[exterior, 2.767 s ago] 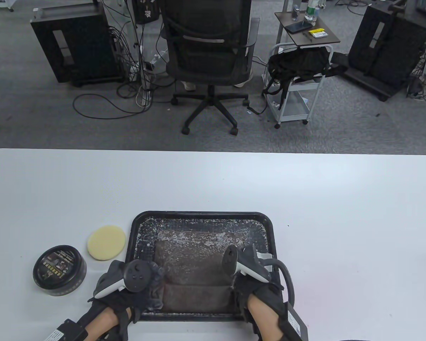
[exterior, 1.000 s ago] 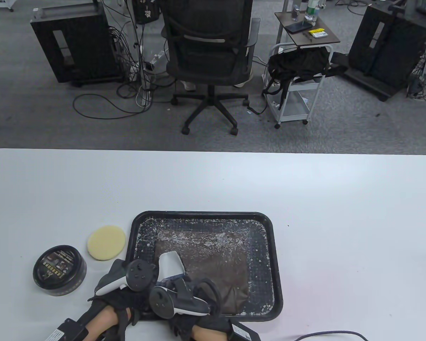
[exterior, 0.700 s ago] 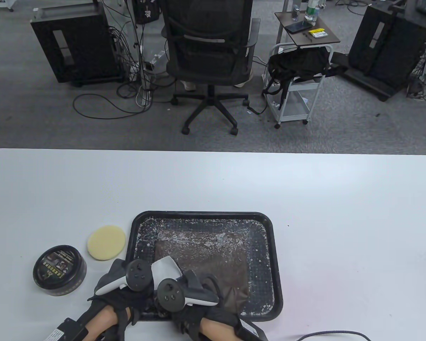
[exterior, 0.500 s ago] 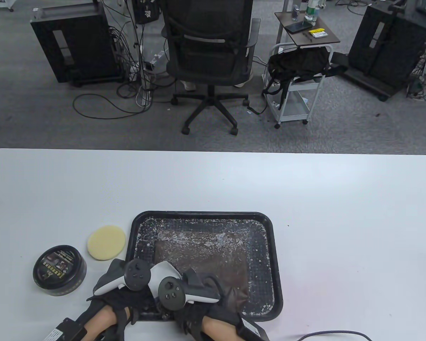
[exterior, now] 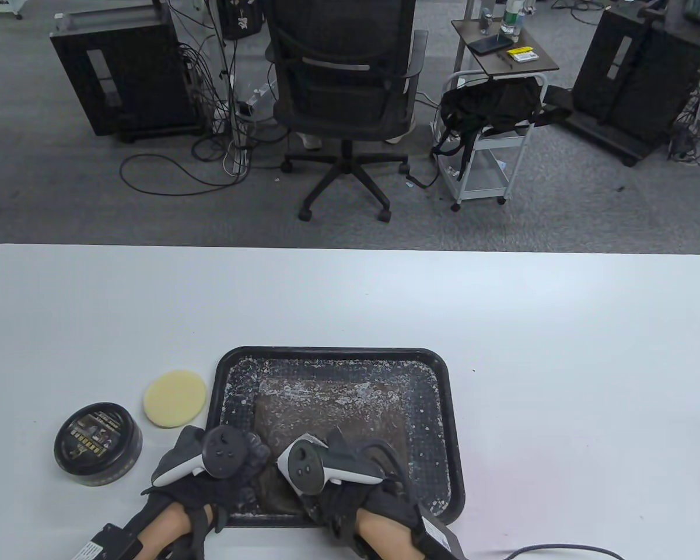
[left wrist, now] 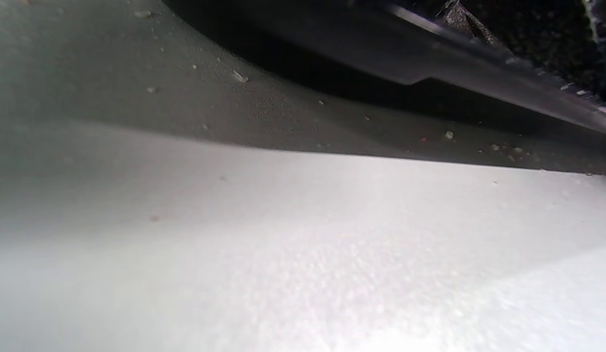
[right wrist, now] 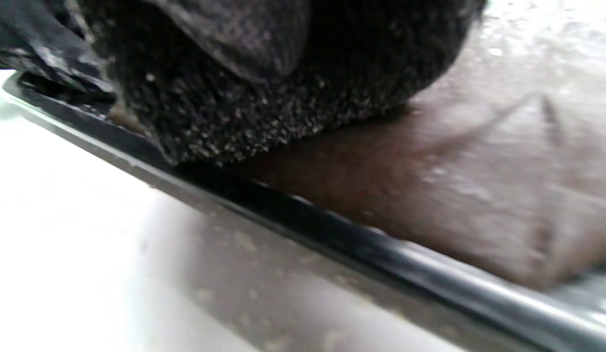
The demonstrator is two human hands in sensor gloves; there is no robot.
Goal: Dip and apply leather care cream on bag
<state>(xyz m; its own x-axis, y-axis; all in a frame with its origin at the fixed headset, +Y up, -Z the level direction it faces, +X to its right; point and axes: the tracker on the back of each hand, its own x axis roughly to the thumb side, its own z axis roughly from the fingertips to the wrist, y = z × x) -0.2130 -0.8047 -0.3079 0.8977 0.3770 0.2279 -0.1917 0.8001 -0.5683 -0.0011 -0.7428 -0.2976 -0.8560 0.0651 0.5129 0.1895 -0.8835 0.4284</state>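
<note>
**Both hands down on the bag**

The brown leather bag (exterior: 332, 420) lies flat in the black tray (exterior: 338, 354). Left hand (exterior: 210, 472) sits at its seven o'clock corner, right hand (exterior: 350, 484) at six; fingers hidden under trackers, grip impossible to call. Cream tin (exterior: 97, 444) and yellow sponge (exterior: 175, 399) wait on the worktop (exterior: 560, 361) at nine o'clock.

I see brown bag (exterior: 338, 417) flat in tray | round black cream tin (exterior: 98, 444) lidded, left | yellow sponge (exterior: 175, 399) between them

A black mesh office chair (exterior: 344, 87) stands on grey carpet beyond the white counter (exterior: 560, 350). Right of it, a white wheeled trolley (exterior: 483, 169) carries a black backpack (exterior: 493, 108).
</note>
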